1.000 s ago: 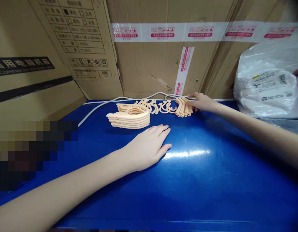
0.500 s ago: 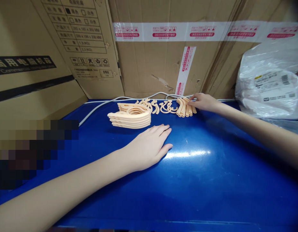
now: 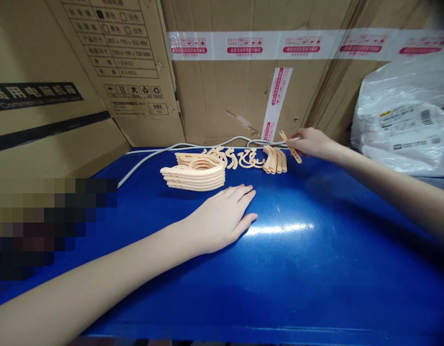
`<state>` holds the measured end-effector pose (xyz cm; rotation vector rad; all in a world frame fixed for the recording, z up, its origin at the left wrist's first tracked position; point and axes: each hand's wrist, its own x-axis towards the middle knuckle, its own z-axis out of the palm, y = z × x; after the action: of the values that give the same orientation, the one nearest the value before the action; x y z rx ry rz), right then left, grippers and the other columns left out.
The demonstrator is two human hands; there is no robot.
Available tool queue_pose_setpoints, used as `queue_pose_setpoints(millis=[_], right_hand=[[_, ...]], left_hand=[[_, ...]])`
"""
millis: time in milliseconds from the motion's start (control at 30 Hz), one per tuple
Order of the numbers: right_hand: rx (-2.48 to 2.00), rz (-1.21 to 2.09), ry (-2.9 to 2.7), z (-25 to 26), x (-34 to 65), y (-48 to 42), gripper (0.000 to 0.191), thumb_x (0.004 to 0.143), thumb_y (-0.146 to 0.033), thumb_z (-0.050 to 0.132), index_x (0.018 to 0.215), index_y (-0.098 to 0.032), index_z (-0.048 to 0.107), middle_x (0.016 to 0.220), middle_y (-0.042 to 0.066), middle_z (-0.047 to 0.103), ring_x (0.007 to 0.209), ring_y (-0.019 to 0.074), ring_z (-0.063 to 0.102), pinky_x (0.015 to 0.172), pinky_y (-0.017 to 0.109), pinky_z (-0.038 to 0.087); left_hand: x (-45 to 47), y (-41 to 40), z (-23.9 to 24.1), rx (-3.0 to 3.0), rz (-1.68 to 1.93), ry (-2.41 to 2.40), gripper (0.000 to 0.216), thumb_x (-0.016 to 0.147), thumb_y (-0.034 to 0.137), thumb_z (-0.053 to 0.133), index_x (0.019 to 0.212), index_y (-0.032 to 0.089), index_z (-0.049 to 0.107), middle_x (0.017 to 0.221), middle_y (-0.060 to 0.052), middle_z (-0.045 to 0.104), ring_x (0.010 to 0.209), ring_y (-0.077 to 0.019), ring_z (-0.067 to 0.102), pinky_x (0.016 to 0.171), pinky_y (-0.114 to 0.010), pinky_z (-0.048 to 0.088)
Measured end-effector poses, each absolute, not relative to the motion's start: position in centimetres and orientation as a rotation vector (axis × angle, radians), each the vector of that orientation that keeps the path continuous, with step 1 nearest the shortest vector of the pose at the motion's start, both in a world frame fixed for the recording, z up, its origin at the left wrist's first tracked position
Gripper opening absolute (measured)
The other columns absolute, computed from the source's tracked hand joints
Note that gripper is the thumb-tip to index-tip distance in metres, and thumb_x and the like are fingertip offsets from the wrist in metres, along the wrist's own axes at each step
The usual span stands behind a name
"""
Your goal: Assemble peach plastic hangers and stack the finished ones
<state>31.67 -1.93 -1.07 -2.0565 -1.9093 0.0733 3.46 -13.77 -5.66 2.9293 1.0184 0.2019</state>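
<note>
My left hand (image 3: 224, 218) lies flat on the blue tabletop (image 3: 297, 278), palm down, fingers stretched out and holding nothing. My right hand (image 3: 310, 142) pinches a beige plastic hanger arm (image 3: 291, 148), tilted and raised at the back of the table. Just left of it lies a row of similar curved hanger arms (image 3: 275, 160). Beside that row are several beige hooks (image 3: 249, 159) and small curved pieces (image 3: 231, 158). A neat stack of larger beige hanger parts (image 3: 195, 175) sits beyond my left hand.
Cardboard boxes (image 3: 222, 96) wall off the back and left. A white cable (image 3: 146, 161) runs along the rear edge. Clear plastic bags with a labelled white bundle (image 3: 405, 134) stand at the right. A blurred-out patch (image 3: 34, 226) covers the left side.
My right hand has lifted one hanger arm off the right end of the row, moving slightly up and to the right. My left hand has stayed still.
</note>
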Motion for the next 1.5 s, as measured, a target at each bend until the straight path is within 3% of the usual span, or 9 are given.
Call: queue_pose_setpoints(millis=[167,267,367,500,600,833,1233,1500], right_hand=[[-1.683,-0.041,-2.162,0.2,30.1,-6.0,0.034,0.084,-0.036,0.054,0.105,-0.014,0.068,0.076,0.007,0.071,0.066,0.0201,0.064,0.059,0.029,0.043],[-1.397,-0.039,-2.498,-0.5,28.8,-10.0,0.034,0.085,-0.031,0.051,0.111,-0.014,0.064,0.072,0.003,0.069,0.058,0.0169,0.062,0.060,0.028,0.043],[-1.107,-0.080,-2.715,-1.7,27.5,-13.5,0.030,0.084,-0.024,0.052,0.111,-0.015,0.063,0.089,0.006,0.070,0.074,0.0182,0.064,0.067,0.028,0.045],[-0.860,-0.178,-2.786,-2.9,26.6,-15.7,0.021,0.086,-0.018,0.050,0.101,-0.016,0.063,0.077,0.004,0.063,0.070,0.0169,0.058,0.066,0.028,0.043],[-0.785,-0.293,-2.785,-3.2,26.5,-15.9,0.015,0.088,-0.021,0.049,0.092,-0.017,0.063,0.071,0.003,0.058,0.066,0.0177,0.054,0.062,0.030,0.040],[-0.794,-0.259,-2.822,-3.9,27.4,-15.2,0.031,0.088,-0.022,0.051,0.115,-0.013,0.062,0.078,0.005,0.060,0.071,0.0182,0.055,0.065,0.031,0.044],[-0.836,0.010,-2.705,-5.1,28.0,-14.4,0.026,0.093,-0.036,0.055,0.105,-0.015,0.064,0.077,0.002,0.059,0.066,0.0129,0.055,0.060,0.025,0.040],[-0.809,0.055,-2.690,-5.2,27.9,-14.4,0.028,0.094,-0.037,0.054,0.108,-0.017,0.066,0.077,0.001,0.058,0.063,0.0114,0.053,0.058,0.024,0.039]], left_hand=[[3.4,-14.4,-5.2,3.002,0.403,0.988,0.051,0.099,0.033,0.042,0.142,0.006,0.042,0.148,-0.015,0.044,0.136,-0.0278,0.041,0.111,-0.042,0.038],[3.6,-15.0,-4.6,3.017,0.635,0.981,0.050,0.097,0.031,0.046,0.141,0.007,0.042,0.147,-0.015,0.044,0.135,-0.0264,0.042,0.110,-0.041,0.038],[3.7,-15.3,-4.3,2.980,0.787,0.982,0.048,0.095,0.030,0.051,0.136,0.008,0.046,0.141,-0.014,0.050,0.129,-0.0250,0.046,0.107,-0.039,0.040],[3.6,-15.0,-4.5,2.903,0.735,1.009,0.030,0.094,0.035,0.054,0.113,0.013,0.061,0.110,-0.007,0.065,0.102,-0.0232,0.058,0.089,-0.038,0.047],[3.5,-14.7,-4.5,2.884,0.586,1.023,0.021,0.095,0.035,0.053,0.095,0.017,0.064,0.093,-0.003,0.065,0.089,-0.0213,0.058,0.078,-0.035,0.045],[3.3,-14.8,-3.8,2.887,0.468,1.119,0.016,0.090,0.031,0.055,0.089,0.017,0.061,0.088,-0.003,0.063,0.087,-0.0216,0.054,0.076,-0.035,0.042],[3.0,-14.9,-3.6,2.816,0.315,1.230,0.009,0.085,0.026,0.053,0.087,0.018,0.056,0.087,-0.003,0.060,0.085,-0.0213,0.054,0.071,-0.034,0.040],[3.0,-14.9,-3.9,2.731,0.366,1.095,0.020,0.097,0.034,0.046,0.098,0.018,0.058,0.095,-0.002,0.059,0.081,-0.0167,0.057,0.066,-0.029,0.041]])
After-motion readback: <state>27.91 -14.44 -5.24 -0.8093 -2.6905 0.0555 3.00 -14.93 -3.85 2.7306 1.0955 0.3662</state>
